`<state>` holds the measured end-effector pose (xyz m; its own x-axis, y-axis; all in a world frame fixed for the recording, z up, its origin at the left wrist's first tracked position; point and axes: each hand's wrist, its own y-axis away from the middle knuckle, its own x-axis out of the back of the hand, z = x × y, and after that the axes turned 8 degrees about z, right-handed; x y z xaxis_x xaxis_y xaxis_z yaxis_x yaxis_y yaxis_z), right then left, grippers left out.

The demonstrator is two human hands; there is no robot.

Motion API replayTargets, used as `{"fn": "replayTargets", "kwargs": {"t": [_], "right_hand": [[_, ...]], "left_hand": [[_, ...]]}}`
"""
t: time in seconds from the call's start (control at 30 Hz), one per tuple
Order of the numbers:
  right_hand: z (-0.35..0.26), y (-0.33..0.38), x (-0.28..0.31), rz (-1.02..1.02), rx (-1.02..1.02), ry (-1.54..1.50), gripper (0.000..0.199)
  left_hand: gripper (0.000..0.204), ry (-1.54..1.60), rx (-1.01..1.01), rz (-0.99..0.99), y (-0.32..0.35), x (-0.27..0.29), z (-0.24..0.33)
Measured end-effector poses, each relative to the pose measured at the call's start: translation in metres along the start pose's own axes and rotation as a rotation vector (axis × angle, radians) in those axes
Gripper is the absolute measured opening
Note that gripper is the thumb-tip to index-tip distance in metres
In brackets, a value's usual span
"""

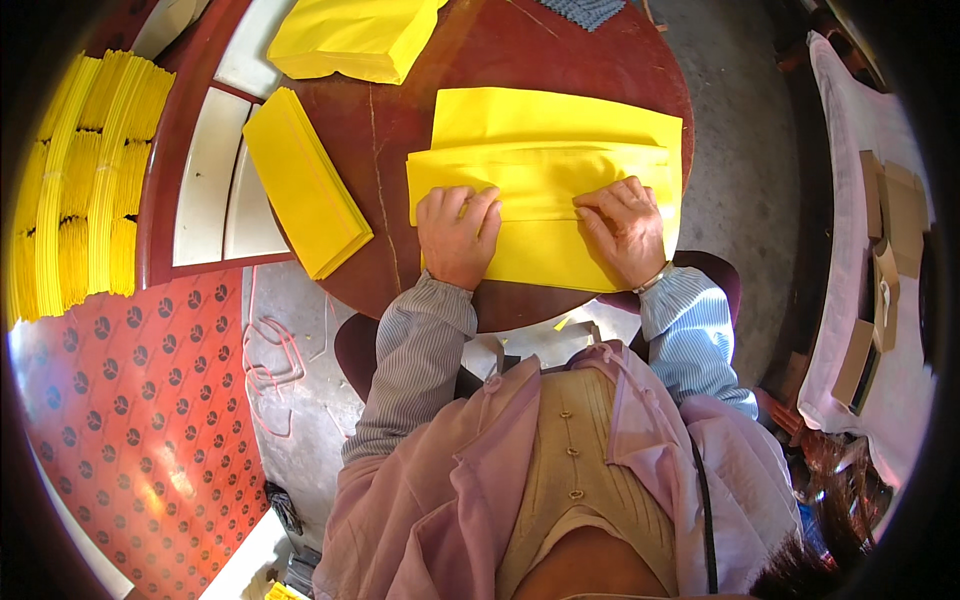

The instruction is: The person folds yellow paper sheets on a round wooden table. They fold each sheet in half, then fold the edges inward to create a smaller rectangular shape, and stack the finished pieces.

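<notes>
A bright yellow sheet (555, 255), paper or thin cloth, lies on the round table in front of me, with a folded band (540, 170) across its middle. My left hand (458, 237) is closed on the band's left part, fingers curled and thumb against them. Toward the right end, my right hand (628, 230) pinches the band's lower edge between thumb and bent fingers. The fingertips of both hands are partly hidden, so how much they grip is hard to see.
The dark red round table (400, 120) has a folded yellow stack (308, 185) at its left and a yellow bag-like bundle (350, 40) at the back. Tied yellow bundles (85, 180) stand far left. Cardboard pieces (895, 215) lie on a white-covered surface at right. A grey cloth (585, 10) lies at the far edge.
</notes>
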<state>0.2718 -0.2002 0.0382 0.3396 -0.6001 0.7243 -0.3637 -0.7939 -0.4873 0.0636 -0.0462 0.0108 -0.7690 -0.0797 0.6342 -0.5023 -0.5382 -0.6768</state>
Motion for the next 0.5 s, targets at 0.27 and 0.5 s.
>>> {"fn": "replayTargets", "kwargs": {"t": [0.27, 0.5], "right_hand": [[-0.021, -0.017, -0.013, 0.000, 0.106, -0.054, 0.017], [-0.011, 0.002, -0.001, -0.012, 0.074, -0.019, 0.016]], "left_hand": [[0.016, 0.127, -0.103, -0.034, -0.004, -0.004, -0.003], [0.018, 0.092, -0.098, -0.014, 0.002, 0.005, -0.004]]}}
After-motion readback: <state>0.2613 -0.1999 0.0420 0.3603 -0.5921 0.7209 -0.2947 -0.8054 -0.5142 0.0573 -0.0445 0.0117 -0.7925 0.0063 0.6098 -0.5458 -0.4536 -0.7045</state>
